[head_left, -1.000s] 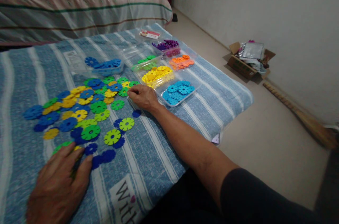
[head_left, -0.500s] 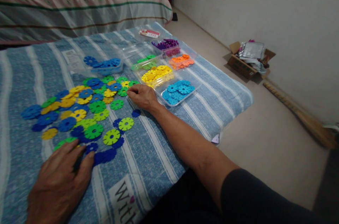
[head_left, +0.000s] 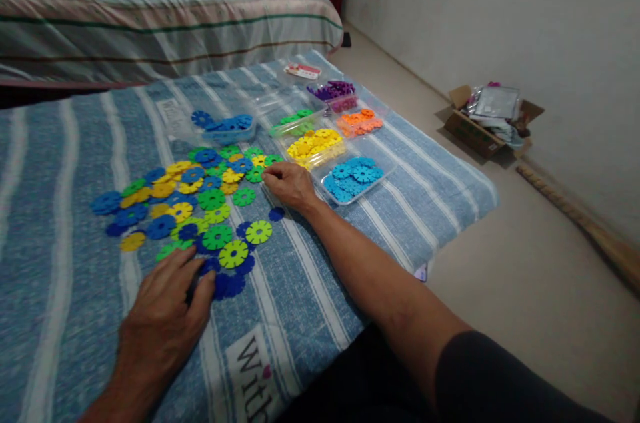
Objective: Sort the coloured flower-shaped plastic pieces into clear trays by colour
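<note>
A loose pile of flat plastic snowflake discs [head_left: 190, 203] in blue, green, lime and yellow lies on a blue striped cloth [head_left: 310, 290]. My left hand [head_left: 163, 316] rests flat at the pile's near edge, fingers together, fingertips on dark blue discs [head_left: 225, 284]. My right hand [head_left: 290, 184] reaches across to the pile's right side, fingers curled and pinched at a green disc [head_left: 256, 174]; what it grips is hidden. Clear trays stand just beyond it, holding yellow discs [head_left: 315, 145], light blue discs [head_left: 355, 176], orange discs [head_left: 359, 120], green discs [head_left: 295, 122] and purple discs [head_left: 333, 90].
A clear tray of dark blue discs [head_left: 225, 124] sits behind the pile. A bed with a striped cover [head_left: 150, 16] lies beyond. On the floor to the right are a cardboard box [head_left: 487, 120] and a broom [head_left: 585, 223] along the wall.
The view has shifted, so everything sits further right in the frame. My left hand has slid slightly forward onto the dark blue discs. My right hand stays at the green disc.
</note>
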Demonstrator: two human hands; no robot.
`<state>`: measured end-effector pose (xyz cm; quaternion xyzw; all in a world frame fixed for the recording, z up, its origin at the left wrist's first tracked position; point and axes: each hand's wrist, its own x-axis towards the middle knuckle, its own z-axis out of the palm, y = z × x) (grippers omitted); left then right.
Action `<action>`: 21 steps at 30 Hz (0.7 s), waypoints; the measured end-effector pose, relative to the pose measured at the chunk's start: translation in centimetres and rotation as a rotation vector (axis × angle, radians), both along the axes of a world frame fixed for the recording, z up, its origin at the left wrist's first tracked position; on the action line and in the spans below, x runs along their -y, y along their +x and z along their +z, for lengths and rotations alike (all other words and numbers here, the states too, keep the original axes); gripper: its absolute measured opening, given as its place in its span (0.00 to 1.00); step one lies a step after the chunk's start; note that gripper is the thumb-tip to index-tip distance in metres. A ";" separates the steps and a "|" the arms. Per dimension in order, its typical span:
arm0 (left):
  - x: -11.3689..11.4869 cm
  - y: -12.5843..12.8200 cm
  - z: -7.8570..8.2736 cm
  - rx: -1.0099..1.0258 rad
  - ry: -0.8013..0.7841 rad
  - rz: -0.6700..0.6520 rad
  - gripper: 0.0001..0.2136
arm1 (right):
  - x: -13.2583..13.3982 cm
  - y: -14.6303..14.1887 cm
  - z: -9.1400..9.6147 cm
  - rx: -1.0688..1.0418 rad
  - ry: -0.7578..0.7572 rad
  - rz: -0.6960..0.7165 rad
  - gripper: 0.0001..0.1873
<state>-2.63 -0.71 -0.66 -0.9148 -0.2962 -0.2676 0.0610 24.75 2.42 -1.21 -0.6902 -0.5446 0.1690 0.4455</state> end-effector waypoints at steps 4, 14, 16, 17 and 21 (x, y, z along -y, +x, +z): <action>0.5 0.5 -0.3 0.014 -0.023 0.007 0.13 | 0.2 -0.2 -0.3 -0.031 0.022 -0.021 0.10; 2.1 1.4 0.1 0.020 -0.140 0.038 0.10 | 0.8 -0.6 -0.8 -0.106 0.055 -0.074 0.09; 2.5 1.5 0.2 0.024 -0.132 0.035 0.10 | 0.9 -0.6 -0.9 -0.112 0.063 -0.074 0.10; 2.6 1.5 0.2 0.029 -0.128 0.031 0.10 | 0.9 -0.6 -0.9 -0.113 0.066 -0.073 0.10; 3.2 1.4 0.3 0.050 -0.145 0.026 0.10 | 1.0 -0.6 -1.2 -0.127 0.088 -0.080 0.11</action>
